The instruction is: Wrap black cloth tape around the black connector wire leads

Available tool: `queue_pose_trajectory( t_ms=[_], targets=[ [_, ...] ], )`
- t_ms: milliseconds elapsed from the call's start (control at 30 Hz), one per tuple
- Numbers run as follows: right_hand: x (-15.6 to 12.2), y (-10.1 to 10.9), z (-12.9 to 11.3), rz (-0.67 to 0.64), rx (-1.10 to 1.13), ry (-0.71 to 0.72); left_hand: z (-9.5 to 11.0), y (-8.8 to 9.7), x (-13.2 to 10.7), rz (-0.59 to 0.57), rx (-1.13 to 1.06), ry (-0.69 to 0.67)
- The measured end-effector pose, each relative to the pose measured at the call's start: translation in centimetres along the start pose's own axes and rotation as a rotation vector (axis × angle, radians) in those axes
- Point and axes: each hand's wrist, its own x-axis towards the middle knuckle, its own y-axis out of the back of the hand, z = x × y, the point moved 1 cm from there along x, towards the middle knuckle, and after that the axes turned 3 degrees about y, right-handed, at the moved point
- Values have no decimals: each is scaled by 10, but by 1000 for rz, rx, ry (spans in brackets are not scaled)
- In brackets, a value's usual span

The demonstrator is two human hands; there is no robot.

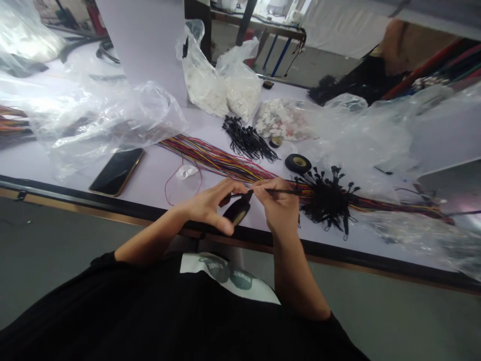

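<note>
A roll of black tape [237,212] sits tilted in the crook of my left hand [212,204], between its thumb and curled fingers. A short strip of tape [246,195] runs up from the roll to the fingertips of my right hand [280,204]. That hand is closed in a pinch on a thin black cable [283,191], which points right. Exactly what the fingertips press together is hidden. Behind both hands lies a long bundle of red, yellow and dark wires [214,158]. A cluster of black cable ends with small connectors [328,198] spreads out right of my right hand.
A phone [117,172] lies at left beside clear plastic bags [105,125]. Bags of white parts [221,90] stand behind. Black cables [248,139] and another tape roll [298,163] lie beyond the wires. Another person's arm [393,47] shows far right. The table edge [338,253] is near me.
</note>
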Motion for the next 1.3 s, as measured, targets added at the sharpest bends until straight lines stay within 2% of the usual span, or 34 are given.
queue_pose_trajectory(
  t_ms=[100, 133, 200, 267, 367, 433, 533, 600, 700, 733, 800, 900, 967, 1000, 1067, 1133, 1200, 1233, 1300],
  targets=[
    [0, 0, -8, -21, -37, 159, -8, -9, 8, 279, 114, 87],
    [-1, -1, -8, 1, -44, 185, -10, -13, 10, 372, 170, 89],
    [-3, -3, -6, 49, -22, 166, -11, -20, 14, 479, 282, 64],
    [-6, -6, -3, 57, 43, 69, -10, -24, 14, 512, 371, 31],
    [-12, -12, -3, -48, 105, -102, -7, -24, 12, 501, 423, -14],
    [-14, -15, -7, -97, 69, -117, -6, -25, 10, 485, 384, -25],
    [-14, -16, -11, -11, -78, 17, -4, -30, 8, 497, 159, -2],
    [-13, -16, -10, 70, -136, 82, -4, -34, 8, 578, -118, 26],
    [-13, -17, -6, 101, -92, 64, -4, -35, 10, 744, -567, 110],
    [-14, -17, -4, 96, -59, 44, -5, -33, 11, 754, -695, 159],
    [-15, -19, -3, 89, 12, 7, -5, -27, 14, 637, -907, 273],
    [-16, -21, -2, 89, 117, -31, -9, -19, 16, 278, -1118, 407],
    [-15, -22, -1, 72, 199, -67, -13, -18, 15, 109, -1166, 436],
    [-14, -22, 0, 65, 232, -95, -14, -18, 14, 76, -1159, 428],
    [-11, -23, 2, 71, 275, -167, -14, -19, 12, 126, -1069, 353],
    [-8, -22, 3, 110, 299, -242, -8, -19, 8, 244, -854, 221],
    [-5, -19, 3, 140, 319, -304, 0, -15, 1, 291, -537, 101],
    [-4, -17, 3, 135, 316, -320, 4, -12, -2, 263, -376, 57],
    [-2, -13, 1, 92, 274, -306, 8, -6, -6, 127, -142, -18]
  ],
)
